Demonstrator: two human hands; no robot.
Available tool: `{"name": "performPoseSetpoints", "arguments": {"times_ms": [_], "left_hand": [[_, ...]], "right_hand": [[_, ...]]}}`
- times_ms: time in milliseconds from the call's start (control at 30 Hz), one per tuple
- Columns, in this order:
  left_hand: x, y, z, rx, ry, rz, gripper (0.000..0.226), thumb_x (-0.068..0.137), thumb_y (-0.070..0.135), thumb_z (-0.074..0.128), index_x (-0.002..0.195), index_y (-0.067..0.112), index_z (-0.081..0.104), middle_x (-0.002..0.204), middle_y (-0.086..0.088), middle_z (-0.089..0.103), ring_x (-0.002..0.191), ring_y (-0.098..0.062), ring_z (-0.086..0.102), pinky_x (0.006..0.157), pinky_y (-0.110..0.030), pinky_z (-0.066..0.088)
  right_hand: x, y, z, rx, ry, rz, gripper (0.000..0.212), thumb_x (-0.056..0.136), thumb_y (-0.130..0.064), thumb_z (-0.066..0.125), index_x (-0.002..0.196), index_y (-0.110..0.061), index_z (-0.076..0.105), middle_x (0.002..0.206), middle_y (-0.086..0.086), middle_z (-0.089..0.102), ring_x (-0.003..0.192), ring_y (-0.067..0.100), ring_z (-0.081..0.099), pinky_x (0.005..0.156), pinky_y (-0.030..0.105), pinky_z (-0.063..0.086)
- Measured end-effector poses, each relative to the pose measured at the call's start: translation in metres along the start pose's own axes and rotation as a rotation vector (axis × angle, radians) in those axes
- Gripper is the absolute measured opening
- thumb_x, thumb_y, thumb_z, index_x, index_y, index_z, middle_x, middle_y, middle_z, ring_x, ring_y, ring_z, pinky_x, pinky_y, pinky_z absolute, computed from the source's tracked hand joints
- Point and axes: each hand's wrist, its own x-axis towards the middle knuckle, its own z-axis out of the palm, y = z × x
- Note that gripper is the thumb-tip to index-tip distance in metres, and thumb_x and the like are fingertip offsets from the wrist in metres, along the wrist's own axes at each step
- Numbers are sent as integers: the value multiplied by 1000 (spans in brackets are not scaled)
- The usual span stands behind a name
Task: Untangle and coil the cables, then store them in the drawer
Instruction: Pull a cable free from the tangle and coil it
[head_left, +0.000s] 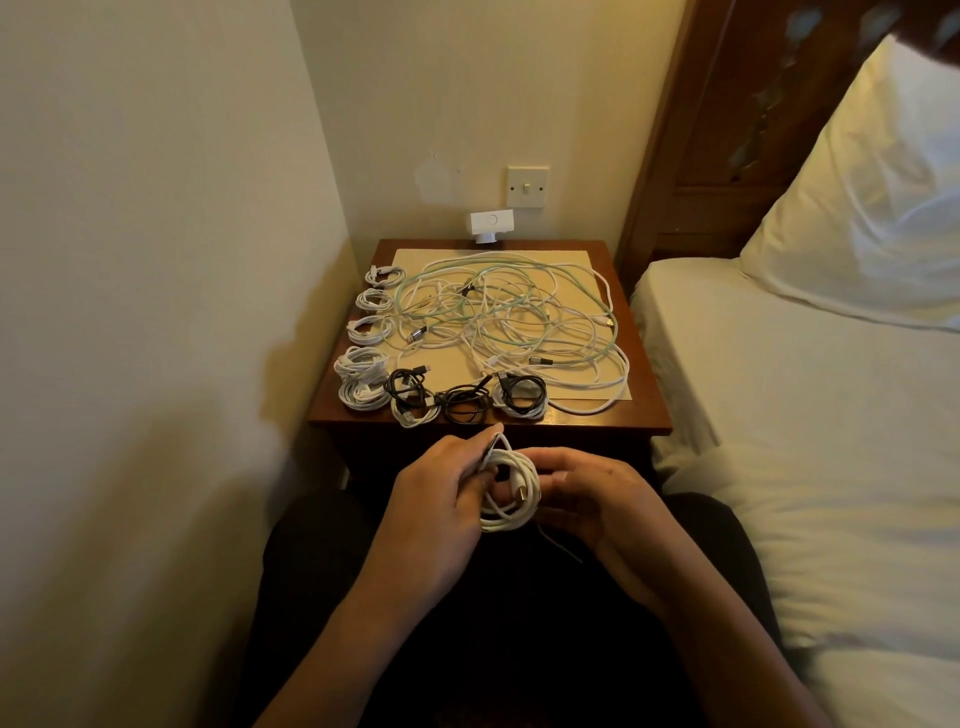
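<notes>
Head view, nearest first: a white cable coil (511, 491) is held over the lap between both hands. Its loops are gripped by the curled fingers (558, 475) of the right hand (602, 506), evidently so that the turns are stopped from springing apart. A loose end (493, 441) is pinched by the fingers (470, 457) of the left hand (436, 504) just above the coil, probably to be wrapped round or tucked in.

Just beyond the fingertips, finished coils (465, 402) are laid in a row along the near edge of the nightstand (644, 415). More white ones are lined up its left edge, apparently set apart from the unsorted work. Farther from the fingers, the tangle (509, 317) is spread over a pale mat (447, 364), where single strands can be traced. The drawer cannot be made out, since the front below the top is lost in shadow behind the hands.
</notes>
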Motion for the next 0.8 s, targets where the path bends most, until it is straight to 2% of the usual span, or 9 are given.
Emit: {"name": "performPoseSetpoints", "arguments": {"times_ms": [100, 200, 267, 367, 467, 533, 600, 700, 800], "left_hand": [[-3, 3, 0, 8, -9, 2, 54, 101, 8, 58, 147, 35, 51, 112, 18, 63, 106, 9, 57, 92, -6, 45], [-3, 5, -4, -120, -33, -40, 56, 101, 9, 58, 143, 46, 53, 122, 28, 61, 115, 16, 55, 90, -4, 46], [-3, 5, -7, -204, -81, -90, 50, 101, 9, 59, 130, 49, 63, 121, 26, 66, 113, 11, 60, 90, -10, 51], [-3, 5, -7, -256, -142, -172, 36, 99, 8, 57, 107, 39, 72, 103, 15, 74, 96, -1, 69, 79, -18, 55], [-2, 4, -6, -379, -180, -249, 25, 100, 13, 53, 97, 26, 73, 93, -2, 74, 88, -15, 69, 77, -30, 53], [0, 3, -7, -516, -195, -304, 24, 102, 15, 51, 99, 17, 74, 96, -16, 71, 86, -23, 64, 81, -39, 50], [3, 0, -6, -708, -198, -395, 25, 102, 12, 50, 108, 5, 73, 96, -25, 69, 87, -27, 62, 82, -41, 50], [4, 0, -2, -1001, -201, -497, 29, 98, 8, 52, 117, -9, 66, 95, -20, 65, 89, -27, 62, 85, -41, 54], [1, 1, 6, -1040, -121, -518, 26, 98, 5, 53, 118, -3, 68, 96, -18, 71, 91, -26, 67, 90, -42, 57]], "right_hand": [[-2, -1, 1, -131, -2, -15, 24, 102, -26, 58, 117, -19, 75, 113, 3, 77, 112, 20, 71, 105, 45, 51], [-5, -5, -1, -164, -52, -28, 25, 97, -20, 66, 122, -15, 70, 113, 5, 77, 109, 20, 73, 103, 44, 54], [-5, -7, -4, -181, -80, -19, 24, 98, -17, 65, 121, -14, 70, 112, 6, 77, 108, 20, 73, 100, 40, 55], [-1, -6, -5, -203, -75, 30, 20, 101, -14, 57, 115, -13, 72, 107, 7, 77, 102, 21, 74, 89, 35, 56], [3, -1, -6, -192, -103, 52, 21, 103, -16, 55, 115, -11, 71, 110, 11, 75, 102, 25, 72, 92, 38, 56], [4, 2, -7, -129, -135, 56, 21, 103, -17, 56, 117, -10, 70, 113, 13, 74, 102, 25, 69, 94, 42, 54], [5, 3, -9, -59, -151, 44, 24, 100, -20, 59, 119, -10, 69, 112, 13, 73, 100, 23, 68, 91, 40, 55], [8, 5, -9, 46, -107, 47, 32, 93, -25, 63, 123, -14, 64, 108, 9, 73, 90, 18, 67, 75, 31, 54], [9, 3, -6, 4, -31, 34, 27, 94, -36, 65, 119, -25, 67, 108, 7, 73, 87, 16, 66, 70, 31, 52]]}}
